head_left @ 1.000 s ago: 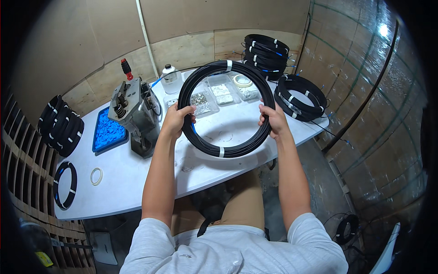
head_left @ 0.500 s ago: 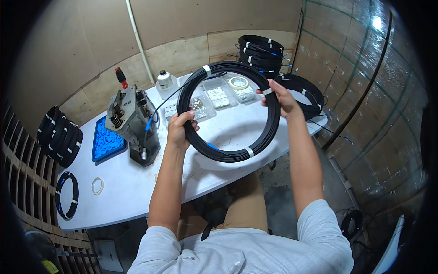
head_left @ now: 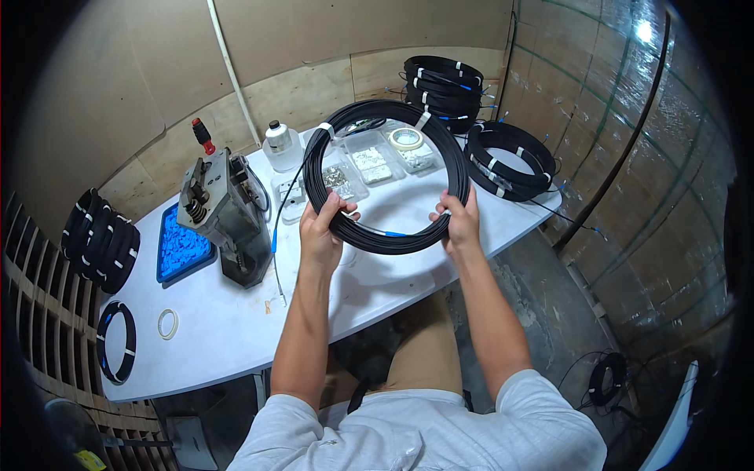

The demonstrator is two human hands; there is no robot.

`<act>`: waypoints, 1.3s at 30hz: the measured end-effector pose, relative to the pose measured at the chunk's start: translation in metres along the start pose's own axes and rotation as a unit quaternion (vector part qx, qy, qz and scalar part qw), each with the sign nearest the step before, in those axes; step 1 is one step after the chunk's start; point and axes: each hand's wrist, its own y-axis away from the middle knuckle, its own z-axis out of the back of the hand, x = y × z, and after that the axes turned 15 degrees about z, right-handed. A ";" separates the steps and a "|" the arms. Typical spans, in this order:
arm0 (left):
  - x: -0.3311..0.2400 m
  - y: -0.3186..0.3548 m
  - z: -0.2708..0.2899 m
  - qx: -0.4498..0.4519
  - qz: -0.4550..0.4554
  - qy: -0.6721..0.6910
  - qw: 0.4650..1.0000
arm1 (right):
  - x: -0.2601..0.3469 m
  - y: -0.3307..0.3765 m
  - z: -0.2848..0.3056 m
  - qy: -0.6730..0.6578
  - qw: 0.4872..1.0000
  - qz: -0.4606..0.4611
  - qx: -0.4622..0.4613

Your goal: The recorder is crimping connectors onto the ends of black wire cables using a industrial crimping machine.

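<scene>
A large black cable coil (head_left: 393,125) bound with white tape bands is held upright above the white table (head_left: 236,330). My left hand (head_left: 323,224) grips its lower left part. My right hand (head_left: 458,221) grips its lower right part. A blue-tipped cable end shows along the coil's bottom between my hands. A thin lead runs from the coil's left side down to a blue connector near the grey metal press tool (head_left: 224,216).
Stacked black coils (head_left: 444,82) sit at the far right, another coil (head_left: 510,161) beside them. Clear trays of small parts (head_left: 369,165), a tape roll (head_left: 407,139), a bottle (head_left: 277,145), a blue tray (head_left: 181,245), coils (head_left: 100,235) and a small ring (head_left: 167,323) lie at the left.
The coil has turned in my hands: my right hand dropped from its upper right to its lower right, and my left hand shifted along the lower left.
</scene>
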 end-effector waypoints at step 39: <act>0.020 -0.061 0.030 -0.137 0.088 -0.784 0.599 | -0.019 -0.062 0.066 0.753 0.617 0.014 0.226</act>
